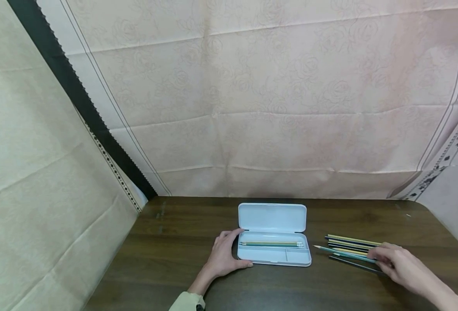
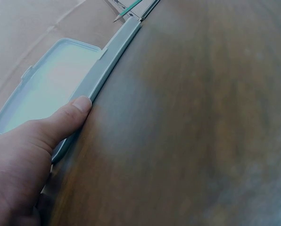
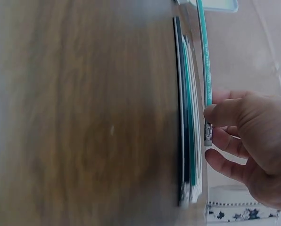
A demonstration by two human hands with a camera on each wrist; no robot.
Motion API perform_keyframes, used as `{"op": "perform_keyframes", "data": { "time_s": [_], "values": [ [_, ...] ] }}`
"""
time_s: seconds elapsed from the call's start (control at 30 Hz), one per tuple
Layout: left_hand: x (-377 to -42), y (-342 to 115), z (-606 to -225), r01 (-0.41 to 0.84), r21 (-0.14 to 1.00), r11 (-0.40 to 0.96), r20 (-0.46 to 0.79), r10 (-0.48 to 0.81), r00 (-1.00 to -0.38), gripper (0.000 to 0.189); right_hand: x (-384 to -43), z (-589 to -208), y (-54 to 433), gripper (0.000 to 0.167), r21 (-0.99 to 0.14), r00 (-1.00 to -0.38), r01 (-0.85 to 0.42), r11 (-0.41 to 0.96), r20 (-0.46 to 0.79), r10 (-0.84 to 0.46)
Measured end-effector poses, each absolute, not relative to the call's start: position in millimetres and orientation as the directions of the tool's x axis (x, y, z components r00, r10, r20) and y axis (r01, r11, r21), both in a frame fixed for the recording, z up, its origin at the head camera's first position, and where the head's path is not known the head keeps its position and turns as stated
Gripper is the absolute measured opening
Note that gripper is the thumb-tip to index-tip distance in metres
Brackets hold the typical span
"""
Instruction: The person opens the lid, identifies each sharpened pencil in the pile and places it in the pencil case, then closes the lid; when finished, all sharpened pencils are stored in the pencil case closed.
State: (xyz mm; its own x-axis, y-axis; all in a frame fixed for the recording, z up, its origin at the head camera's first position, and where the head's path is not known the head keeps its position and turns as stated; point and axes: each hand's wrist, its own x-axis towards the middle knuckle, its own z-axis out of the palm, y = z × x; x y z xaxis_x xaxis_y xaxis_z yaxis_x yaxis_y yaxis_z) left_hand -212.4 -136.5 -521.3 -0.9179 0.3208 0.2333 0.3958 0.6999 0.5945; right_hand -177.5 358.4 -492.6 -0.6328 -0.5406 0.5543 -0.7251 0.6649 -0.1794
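Observation:
A light blue pencil case (image 1: 262,256) lies on the table with its lid (image 1: 271,217) raised at the back. Inside the case, a few pencils (image 1: 269,244) lie side by side along the rear, pointing left. My left hand (image 1: 222,257) grips the case's left end, thumb at the front wall and fingers toward the back corner. With my right hand (image 1: 400,264) I pinch a green pencil (image 3: 205,61) near its dark-banded end, its sharpened tip toward the case. That pencil is raised over a row of several pencils (image 1: 349,240) to the right of the case.
Dark brown wood forms the tabletop (image 1: 166,259). Pale patterned cloth (image 1: 275,142) hangs behind the table's back edge, and more cloth (image 1: 50,207) closes off the left side. A small divider (image 1: 286,255) splits the front of the case.

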Motion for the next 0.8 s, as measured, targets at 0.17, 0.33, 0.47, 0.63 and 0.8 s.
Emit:
{"op": "perform_keyframes", "data": {
  "time_s": [0.17,0.33,0.47,0.63,0.8],
  "values": [
    [-213,-137,-522,0.391,0.595,0.702,0.226,0.321,-0.92,0.093,-183,-487,341,0.051,-0.174,-0.641,-0.712,0.681,0.558,-0.527],
    [-213,-137,-523,0.392,0.596,0.701,0.227,0.322,-0.919,0.093,-190,-479,323,0.046,-0.173,-0.637,-0.72,0.672,0.549,-0.541],
    [-213,-137,-522,0.392,0.599,0.698,0.225,0.323,-0.919,0.093,-196,-475,307,0.04,-0.176,-0.647,-0.718,0.673,0.524,-0.553],
    [-212,-137,-522,0.392,0.599,0.698,0.226,0.323,-0.919,0.093,-204,-474,285,0.037,-0.171,-0.666,-0.701,0.693,0.506,-0.548],
    [-212,-138,-521,0.378,0.607,0.699,0.211,0.317,-0.925,0.093,-210,-474,264,0.036,-0.187,-0.688,-0.686,0.704,0.48,-0.543]
  ]
}}
